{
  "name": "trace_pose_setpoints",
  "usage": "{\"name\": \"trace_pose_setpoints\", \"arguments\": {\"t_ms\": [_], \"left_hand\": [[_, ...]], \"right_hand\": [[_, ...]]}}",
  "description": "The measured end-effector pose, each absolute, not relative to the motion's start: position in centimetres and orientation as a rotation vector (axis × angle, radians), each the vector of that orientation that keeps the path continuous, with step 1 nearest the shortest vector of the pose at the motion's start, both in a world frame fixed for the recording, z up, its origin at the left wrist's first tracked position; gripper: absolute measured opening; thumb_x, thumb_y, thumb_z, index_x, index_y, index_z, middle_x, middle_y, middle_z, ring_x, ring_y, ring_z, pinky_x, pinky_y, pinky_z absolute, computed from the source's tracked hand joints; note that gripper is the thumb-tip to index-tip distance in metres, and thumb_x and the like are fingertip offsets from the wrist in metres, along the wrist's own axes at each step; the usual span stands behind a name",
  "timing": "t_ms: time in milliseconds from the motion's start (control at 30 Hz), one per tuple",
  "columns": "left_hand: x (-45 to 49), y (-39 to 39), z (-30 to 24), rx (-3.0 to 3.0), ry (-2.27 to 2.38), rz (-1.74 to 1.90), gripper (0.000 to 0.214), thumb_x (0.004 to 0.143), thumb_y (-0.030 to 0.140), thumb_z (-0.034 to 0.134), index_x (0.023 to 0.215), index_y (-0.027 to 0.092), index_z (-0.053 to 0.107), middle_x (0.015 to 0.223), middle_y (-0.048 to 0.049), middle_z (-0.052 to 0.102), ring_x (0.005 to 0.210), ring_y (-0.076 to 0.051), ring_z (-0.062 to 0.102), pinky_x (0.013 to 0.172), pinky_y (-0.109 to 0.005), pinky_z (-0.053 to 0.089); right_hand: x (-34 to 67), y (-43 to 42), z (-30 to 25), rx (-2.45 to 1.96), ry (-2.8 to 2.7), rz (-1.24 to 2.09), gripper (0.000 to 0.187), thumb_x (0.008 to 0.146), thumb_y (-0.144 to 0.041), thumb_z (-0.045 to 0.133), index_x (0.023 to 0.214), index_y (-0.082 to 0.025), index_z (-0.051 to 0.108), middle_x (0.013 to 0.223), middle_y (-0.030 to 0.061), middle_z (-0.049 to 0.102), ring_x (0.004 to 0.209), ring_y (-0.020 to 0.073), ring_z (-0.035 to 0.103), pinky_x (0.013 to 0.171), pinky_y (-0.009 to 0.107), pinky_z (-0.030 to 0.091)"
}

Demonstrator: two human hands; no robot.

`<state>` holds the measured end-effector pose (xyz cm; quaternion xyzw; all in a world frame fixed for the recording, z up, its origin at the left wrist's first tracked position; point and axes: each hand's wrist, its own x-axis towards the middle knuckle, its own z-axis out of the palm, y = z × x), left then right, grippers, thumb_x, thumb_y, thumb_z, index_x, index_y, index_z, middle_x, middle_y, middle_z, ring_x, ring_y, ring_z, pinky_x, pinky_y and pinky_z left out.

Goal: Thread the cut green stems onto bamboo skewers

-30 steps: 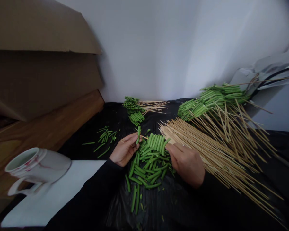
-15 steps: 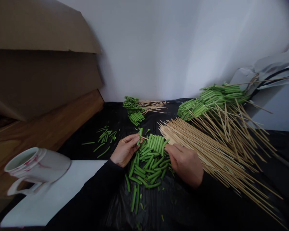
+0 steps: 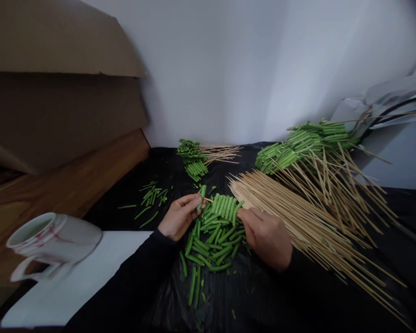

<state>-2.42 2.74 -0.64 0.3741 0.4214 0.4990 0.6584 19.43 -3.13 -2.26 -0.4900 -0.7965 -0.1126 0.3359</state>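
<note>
My left hand [image 3: 179, 216] pinches a short green bean piece [image 3: 201, 194] upright between thumb and fingers, right at the tip of a thin bamboo skewer. My right hand [image 3: 267, 238] is closed round that skewer, which carries a row of bean pieces [image 3: 226, 206] side by side. Below both hands lies a loose pile of cut green bean pieces [image 3: 213, 245] on black plastic sheeting [image 3: 229, 300].
Bare bamboo skewers [image 3: 308, 222] fan out to the right. Finished bean skewers lie at the back right [image 3: 305, 141] and back centre [image 3: 194, 159]. Scattered bean scraps [image 3: 150, 199] lie to the left. A white mug [image 3: 50, 243] rests on white paper beside cardboard.
My left hand has brought the bean piece slightly up and right, against the skewer tip. My right hand has shifted very little.
</note>
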Motion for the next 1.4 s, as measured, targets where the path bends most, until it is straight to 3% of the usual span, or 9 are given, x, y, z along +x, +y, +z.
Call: {"name": "trace_pose_setpoints", "arguments": {"t_ms": [167, 400, 533, 700, 867, 1000, 1167, 1400], "left_hand": [[-1.6, 2.1, -0.7, 0.915, 0.909, 1.089, 0.023, 0.060, 0.025, 0.087, 0.074, 0.011, 0.075, 0.073, -0.0036, 0.069, 0.067, -0.010, 0.060, 0.067, -0.022, 0.049], [-1.7, 2.3, -1.0, 0.935, 1.000, 1.127, 0.027, 0.057, 0.029, 0.088, 0.075, 0.013, 0.075, 0.083, -0.0033, 0.069, 0.070, -0.010, 0.058, 0.066, -0.021, 0.047], [-1.6, 2.1, -0.6, 1.107, 1.063, 1.172, 0.027, 0.059, 0.028, 0.086, 0.078, 0.014, 0.073, 0.073, -0.0006, 0.066, 0.064, -0.009, 0.055, 0.063, -0.020, 0.042], [-1.4, 1.5, -0.4, 1.491, 1.094, 1.057, 0.024, 0.065, 0.033, 0.082, 0.065, 0.016, 0.066, 0.061, 0.0007, 0.058, 0.057, -0.011, 0.048, 0.057, -0.023, 0.036], [-1.2, 0.9, -1.0, 2.157, 1.024, 0.847, 0.018, 0.073, 0.038, 0.076, 0.074, 0.020, 0.074, 0.082, -0.0063, 0.062, 0.080, -0.020, 0.056, 0.078, -0.033, 0.041], [-1.3, 0.5, -1.2, 2.444, 0.982, 0.652, 0.026, 0.073, 0.045, 0.074, 0.087, 0.023, 0.076, 0.100, -0.0094, 0.062, 0.098, -0.026, 0.053, 0.090, -0.039, 0.039], [-1.3, 0.3, -1.1, 2.490, 0.954, 0.590, 0.013, 0.080, 0.034, 0.068, 0.084, 0.023, 0.074, 0.108, -0.0094, 0.063, 0.105, -0.027, 0.053, 0.095, -0.040, 0.037], [-1.1, 0.8, -1.1, 2.136, 1.026, 0.887, 0.005, 0.076, 0.020, 0.069, 0.081, 0.020, 0.072, 0.093, -0.0083, 0.070, 0.091, -0.023, 0.061, 0.090, -0.036, 0.041]], "right_hand": [[19.1, -3.3, -2.4, -1.256, -2.079, -0.289, 0.027, 0.093, -0.013, 0.041, 0.084, -0.017, 0.066, 0.065, 0.0004, 0.057, 0.056, 0.0122, 0.046, 0.057, 0.031, 0.025], [19.1, -3.1, -2.4, -1.261, -2.071, -0.297, 0.026, 0.093, -0.014, 0.041, 0.084, -0.018, 0.066, 0.065, 0.0001, 0.057, 0.056, 0.0123, 0.047, 0.057, 0.031, 0.026], [19.7, -2.8, -2.1, -1.302, -2.043, -0.336, 0.024, 0.093, -0.014, 0.044, 0.086, -0.018, 0.066, 0.067, 0.0006, 0.060, 0.058, 0.0123, 0.050, 0.058, 0.029, 0.027], [20.6, -2.2, -2.0, -1.337, -1.979, -0.369, 0.020, 0.091, -0.014, 0.046, 0.090, -0.018, 0.066, 0.074, 0.0019, 0.064, 0.063, 0.0121, 0.053, 0.059, 0.027, 0.029], [20.6, -2.1, -2.1, -1.328, -1.993, -0.371, 0.022, 0.091, -0.014, 0.046, 0.091, -0.018, 0.067, 0.073, 0.0015, 0.064, 0.061, 0.0120, 0.053, 0.058, 0.027, 0.030], [20.4, -2.2, -2.1, -1.324, -1.998, -0.351, 0.022, 0.092, -0.015, 0.045, 0.091, -0.018, 0.067, 0.073, 0.0017, 0.064, 0.063, 0.0122, 0.054, 0.058, 0.027, 0.030], [20.3, -2.3, -2.1, -1.340, -2.004, -0.356, 0.022, 0.092, -0.015, 0.045, 0.088, -0.018, 0.067, 0.070, 0.0010, 0.062, 0.060, 0.0124, 0.053, 0.057, 0.028, 0.030], [20.5, -2.3, -1.7, -1.312, -1.944, -0.347, 0.021, 0.093, -0.015, 0.047, 0.089, -0.017, 0.067, 0.073, 0.0022, 0.065, 0.064, 0.0123, 0.057, 0.061, 0.026, 0.034]]}}
